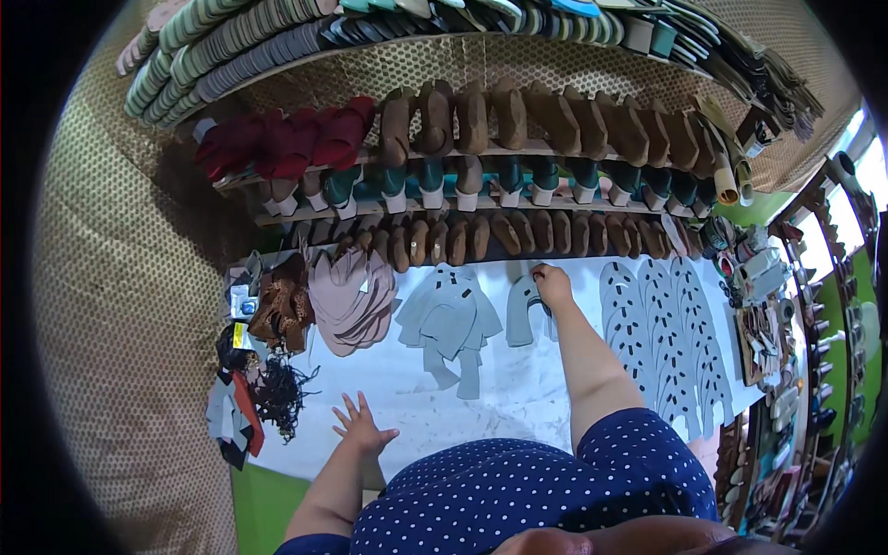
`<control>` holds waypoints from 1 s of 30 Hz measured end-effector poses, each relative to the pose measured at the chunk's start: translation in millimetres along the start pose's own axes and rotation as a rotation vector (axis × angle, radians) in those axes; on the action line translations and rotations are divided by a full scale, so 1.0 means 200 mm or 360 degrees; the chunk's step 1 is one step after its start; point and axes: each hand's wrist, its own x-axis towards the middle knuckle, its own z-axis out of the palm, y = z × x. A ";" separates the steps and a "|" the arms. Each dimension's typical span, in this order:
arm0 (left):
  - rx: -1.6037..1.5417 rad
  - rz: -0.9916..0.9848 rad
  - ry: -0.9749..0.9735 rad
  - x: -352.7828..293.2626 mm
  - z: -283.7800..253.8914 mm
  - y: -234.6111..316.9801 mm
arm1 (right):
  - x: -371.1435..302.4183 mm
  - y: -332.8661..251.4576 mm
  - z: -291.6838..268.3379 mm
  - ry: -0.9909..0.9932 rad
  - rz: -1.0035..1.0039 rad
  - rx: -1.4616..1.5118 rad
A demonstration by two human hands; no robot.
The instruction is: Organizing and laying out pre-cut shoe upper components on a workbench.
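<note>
My right hand reaches to the far side of the white table, its fingers pinched together at the top of a grey U-shaped cut piece. What sits between the fingertips is too small to make out. The hand and forearm cover part of that piece's right side. Low over the near left of the table, my left hand has its fingers spread and holds nothing. Grey cut pieces lie fanned in a pile left of the U-shaped piece. To the right, long overlapping rows of grey pieces carry many small black tabs.
Pinkish cut pieces lie stacked at the left, beside brown patterned material and a tangle of black strips. Behind the table rise shelves with brown shoe lasts, dark red material and stacked soles.
</note>
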 end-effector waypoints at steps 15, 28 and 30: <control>-0.0031 -0.0060 -0.0073 -0.03 -0.05 0.04 | -0.39 -0.21 0.14 -0.0058 -0.0116 -0.0807; -0.0008 -0.0019 -0.0030 0.00 0.00 -0.02 | -0.37 -0.35 0.07 -0.0303 0.0016 -0.0821; -0.0014 -0.0017 -0.0022 -0.02 -0.01 -0.02 | -0.37 -0.42 0.11 -0.0328 0.0048 -0.0848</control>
